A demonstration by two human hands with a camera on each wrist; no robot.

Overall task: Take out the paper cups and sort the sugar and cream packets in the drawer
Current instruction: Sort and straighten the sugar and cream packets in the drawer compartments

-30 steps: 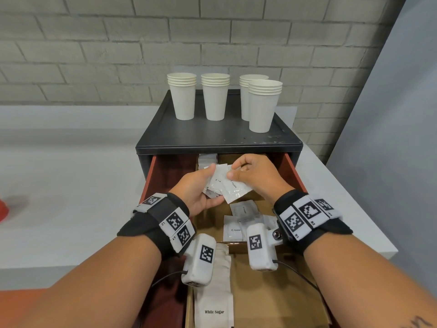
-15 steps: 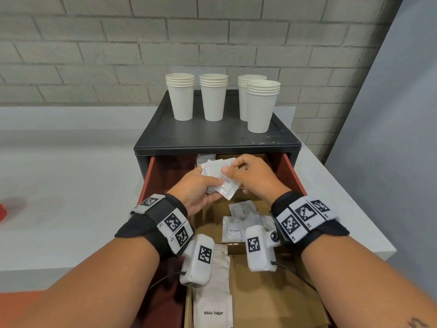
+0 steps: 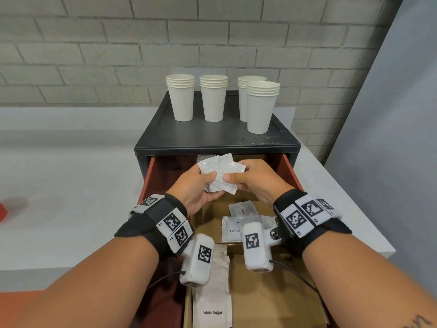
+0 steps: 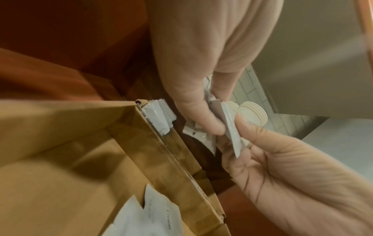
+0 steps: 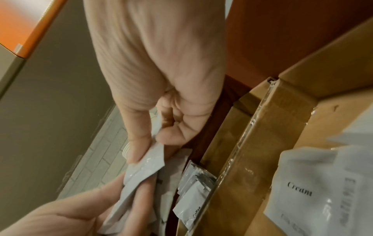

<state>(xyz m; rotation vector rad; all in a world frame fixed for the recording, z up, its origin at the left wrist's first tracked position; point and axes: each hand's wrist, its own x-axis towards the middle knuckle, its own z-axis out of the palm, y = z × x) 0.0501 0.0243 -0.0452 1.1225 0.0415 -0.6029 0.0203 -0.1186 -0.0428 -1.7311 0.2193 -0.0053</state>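
Over the open red drawer (image 3: 147, 179), both hands hold one fanned bunch of small white packets (image 3: 218, 168). My left hand (image 3: 208, 184) grips the bunch from below and the left. Thumb and fingers of my right hand (image 3: 233, 182) pinch the front packet (image 4: 232, 134). The right wrist view shows that pinch on the packets (image 5: 146, 167) up close. Four stacks of white paper cups (image 3: 212, 100) stand on the black cabinet top (image 3: 212, 138). Loose Cream packets (image 3: 241, 209) lie in a cardboard box (image 3: 272, 304).
A long White Sugar packet (image 3: 211, 294) lies along the box's left side. Coffee packets (image 5: 193, 191) stand wedged between the box's far wall and the drawer's back. The cabinet sits on a white counter (image 3: 59, 197) against a brick wall, and a grey panel rises at right.
Both hands have lifted the bunch of packets a little, toward the cabinet's front edge. The packets now stand more upright and fanned, with the right thumb on the front one.
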